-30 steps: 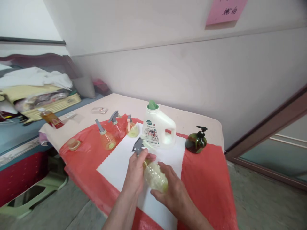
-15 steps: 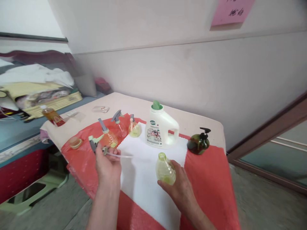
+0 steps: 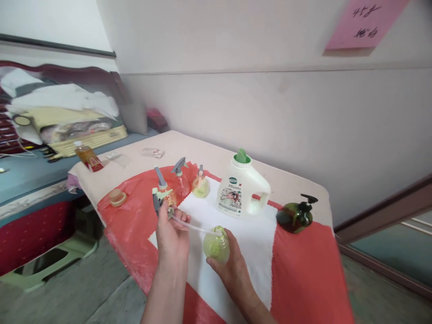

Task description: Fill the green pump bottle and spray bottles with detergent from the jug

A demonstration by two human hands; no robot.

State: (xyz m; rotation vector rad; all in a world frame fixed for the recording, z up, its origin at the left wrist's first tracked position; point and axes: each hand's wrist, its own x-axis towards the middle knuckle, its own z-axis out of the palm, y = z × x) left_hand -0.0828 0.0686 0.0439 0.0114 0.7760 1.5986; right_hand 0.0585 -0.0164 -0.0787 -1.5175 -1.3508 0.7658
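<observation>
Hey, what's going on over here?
A person's left grip holds a trigger sprayer head, its clear tube ending at the mouth of the greenish bottle in the right grip. Beyond, a white detergent jug stands on a white sheet, with three spray bottles to its left and a dark-green pump bottle to its right.

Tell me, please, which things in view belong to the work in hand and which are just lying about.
In hand:
spray head and its tube, in the left hand
pale green bottle, in the right hand

Seemingly just lying about, untouched:
white jug
dark pump bottle
other spray bottles
round container
amber bottle
</observation>
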